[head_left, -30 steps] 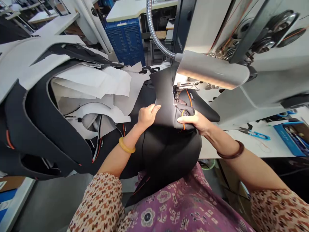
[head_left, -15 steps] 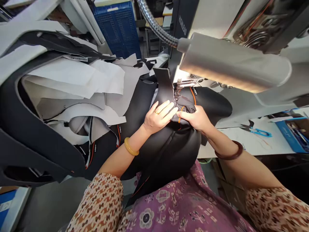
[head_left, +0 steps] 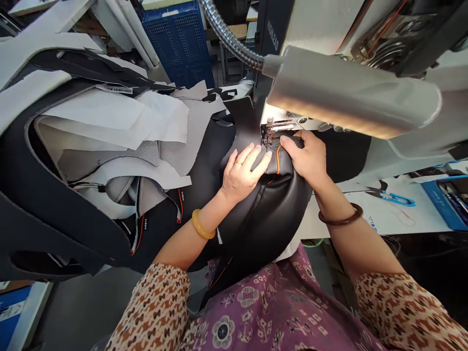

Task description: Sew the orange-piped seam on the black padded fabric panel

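Black leather-like seat cover material (head_left: pixel 270 214) with orange piping lies bunched across the sewing machine bed and hangs toward my lap. My left hand (head_left: pixel 243 173) rests flat on it, fingers stretched out just short of the presser foot (head_left: pixel 268 136). To the right of the foot, my right hand (head_left: pixel 309 153) grips a folded edge of the cover between thumb and fingers; the fingers are partly hidden beneath the fold. A flat black strip (head_left: pixel 241 117) sticks up left of the foot. The needle's tip cannot be made out.
A lit lamp (head_left: pixel 351 92) on a flexible metal neck hangs over the work. More cover pieces with pale backing (head_left: pixel 124 117) are piled at left. Blue-handled thread snips (head_left: pixel 397 198) and a blue box of tools (head_left: pixel 446 200) sit at right. A blue crate (head_left: pixel 179 44) stands behind.
My right hand has moved up and to the right, taking hold of the cover beside the foot. The orange piping has shifted. My left hand has moved slightly.
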### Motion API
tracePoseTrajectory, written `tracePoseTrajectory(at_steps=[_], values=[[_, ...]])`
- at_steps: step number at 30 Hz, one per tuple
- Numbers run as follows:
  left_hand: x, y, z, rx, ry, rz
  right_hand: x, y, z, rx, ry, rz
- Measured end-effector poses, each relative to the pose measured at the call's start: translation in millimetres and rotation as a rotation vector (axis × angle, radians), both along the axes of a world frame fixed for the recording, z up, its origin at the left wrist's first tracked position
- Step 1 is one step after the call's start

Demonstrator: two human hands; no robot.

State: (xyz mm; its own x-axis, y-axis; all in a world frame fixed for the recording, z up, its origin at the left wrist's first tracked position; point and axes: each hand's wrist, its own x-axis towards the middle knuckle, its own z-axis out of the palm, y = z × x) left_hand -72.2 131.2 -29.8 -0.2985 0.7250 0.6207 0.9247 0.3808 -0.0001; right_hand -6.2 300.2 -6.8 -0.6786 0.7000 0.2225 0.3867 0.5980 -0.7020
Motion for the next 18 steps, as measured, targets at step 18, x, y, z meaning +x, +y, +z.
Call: tracePoseTrajectory(at_steps=[18], values=[[0.7,3.7,3.3,-0.003,0.028,0.039,-9.5,7.2,-2.7,-0.114,0.044,0.070]])
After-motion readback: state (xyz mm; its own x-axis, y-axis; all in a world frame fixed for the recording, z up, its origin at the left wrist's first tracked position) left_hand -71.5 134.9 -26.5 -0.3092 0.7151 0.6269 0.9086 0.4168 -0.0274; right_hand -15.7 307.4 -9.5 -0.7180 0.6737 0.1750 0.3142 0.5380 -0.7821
